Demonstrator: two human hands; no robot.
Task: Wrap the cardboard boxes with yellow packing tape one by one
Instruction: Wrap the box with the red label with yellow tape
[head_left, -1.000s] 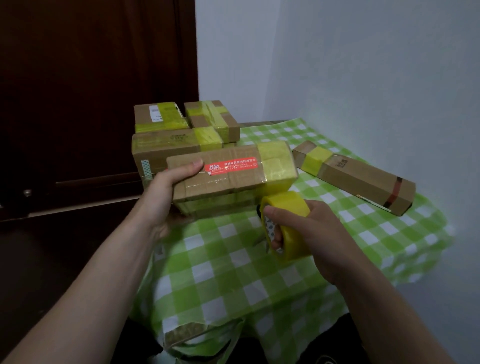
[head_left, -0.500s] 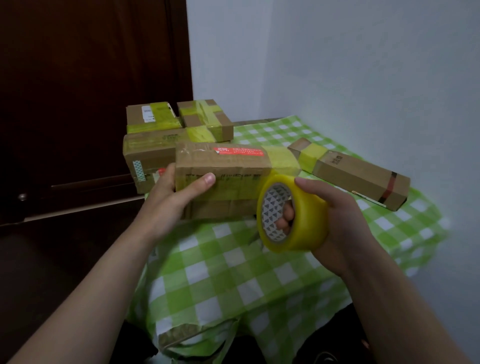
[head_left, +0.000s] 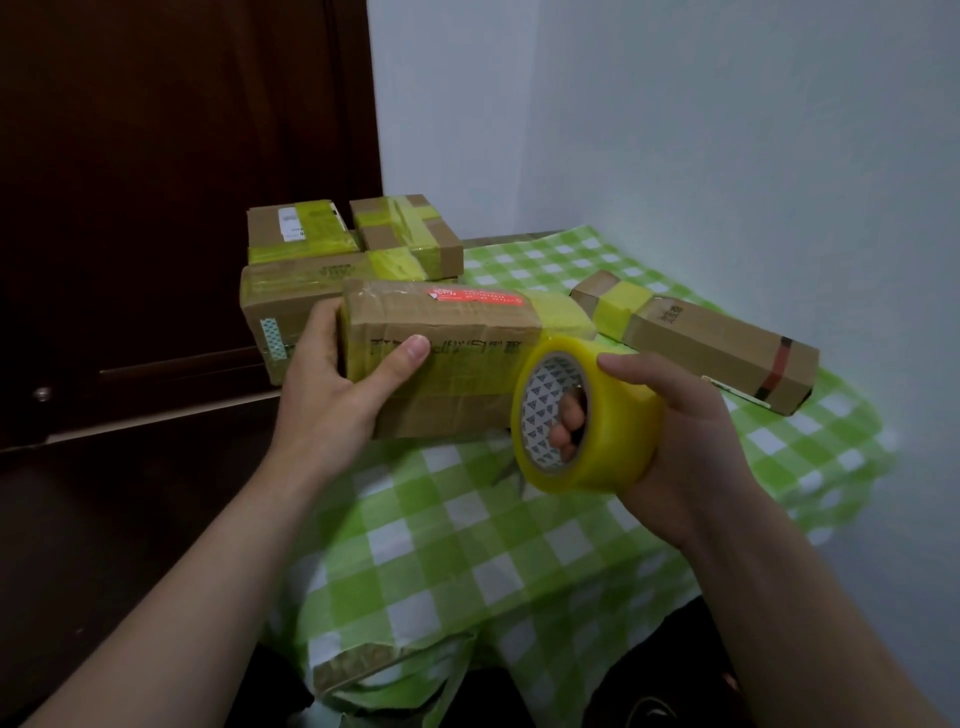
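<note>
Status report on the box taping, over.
Left hand grips red-label box. Right hand holds tape roll, fingers through core, at box's right end. Long box lies behind, apart.

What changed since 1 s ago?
The left hand rolled the brown cardboard box so its red label faces up. The right hand swung the yellow tape roll from under the box up beside its right end. Both grips held; stacked taped boxes and long cardboard box unmoved.
</note>
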